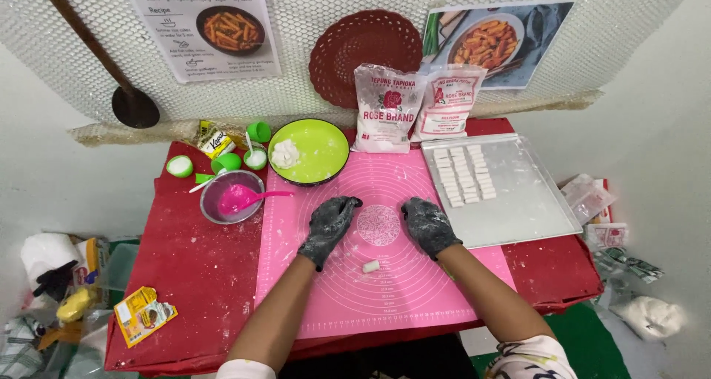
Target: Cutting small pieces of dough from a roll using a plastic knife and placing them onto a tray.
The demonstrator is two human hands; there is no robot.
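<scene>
My left hand and my right hand, both in dark flour-dusted gloves, rest flat and apart on a pink silicone mat. Neither holds anything. A small white dough piece lies on the mat between my forearms, touching neither hand. To the right stands a metal tray with several cut white dough pieces in rows. A green bowl with a lump of white dough sits behind my left hand.
Two white flour bags lean on the back wall. A small bowl with a pink spoon, green measuring cups and a yellow packet lie on the red table. Clutter sits on the floor at both sides.
</scene>
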